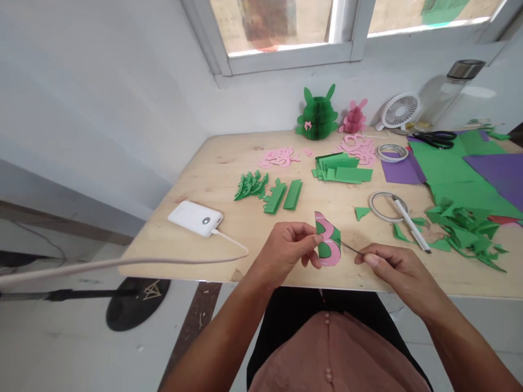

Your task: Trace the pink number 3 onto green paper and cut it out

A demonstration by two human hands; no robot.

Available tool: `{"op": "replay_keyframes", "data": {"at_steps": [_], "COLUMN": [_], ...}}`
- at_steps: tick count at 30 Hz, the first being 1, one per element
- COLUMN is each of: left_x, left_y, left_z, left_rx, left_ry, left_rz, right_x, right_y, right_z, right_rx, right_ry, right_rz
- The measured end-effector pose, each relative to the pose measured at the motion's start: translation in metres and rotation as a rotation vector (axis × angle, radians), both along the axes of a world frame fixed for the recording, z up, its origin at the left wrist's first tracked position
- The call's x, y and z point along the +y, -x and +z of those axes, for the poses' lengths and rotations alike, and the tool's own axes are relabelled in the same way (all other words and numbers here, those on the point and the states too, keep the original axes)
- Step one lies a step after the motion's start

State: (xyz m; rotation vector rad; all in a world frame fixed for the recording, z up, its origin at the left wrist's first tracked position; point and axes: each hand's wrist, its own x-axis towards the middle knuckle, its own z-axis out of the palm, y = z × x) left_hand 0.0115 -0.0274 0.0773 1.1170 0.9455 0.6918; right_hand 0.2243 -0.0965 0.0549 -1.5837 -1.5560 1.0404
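My left hand (292,247) pinches the edge of a paper cutout (333,256) between thumb and fingers, just above the table's front edge. Pink curved shapes lie over green on this piece, with pale strips across the pink. From the right, my right hand (390,267) grips slim dark tweezers (349,250), their tips touching the cutout's right side. Beyond my hands lie a folded green strip (293,195), a notched green piece (274,197) and a cluster of curly green cutouts (251,185).
A white power bank (196,218) with a cable lies left. Right are a white pen (412,226), tape rolls (392,153), green scraps (469,231) and black scissors (435,139). Behind stand green (317,117) and pink (353,117) paper figures and a small fan (400,110).
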Motion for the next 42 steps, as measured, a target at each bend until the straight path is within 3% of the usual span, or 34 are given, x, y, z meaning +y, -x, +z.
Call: {"op": "replay_keyframes", "data": {"at_steps": [6, 16, 19, 24, 29, 42], "left_x": [0.002, 0.021, 0.026, 0.021, 0.01, -0.004], "left_y": [0.003, 0.018, 0.02, 0.017, 0.006, -0.001], "left_z": [-0.002, 0.006, 0.009, 0.002, -0.009, -0.02], "left_rx": [0.006, 0.172, 0.188, 0.116, 0.046, 0.002], "left_ry": [0.02, -0.008, -0.004, 0.021, 0.077, 0.098], "left_rz": [-0.051, -0.347, -0.392, -0.32, -0.244, -0.2], "right_x": [0.005, 0.025, 0.029, 0.025, 0.019, 0.019], "right_y": [-0.01, -0.028, -0.029, -0.016, 0.011, 0.033], "right_z": [0.008, 0.022, 0.022, 0.003, -0.012, -0.002], "right_rx": [-0.014, -0.127, -0.094, 0.181, 0.328, 0.398], "right_ry": [-0.004, 0.104, 0.118, 0.077, 0.108, 0.132], "right_rz": [-0.021, 0.237, 0.225, -0.071, -0.102, -0.126]}}
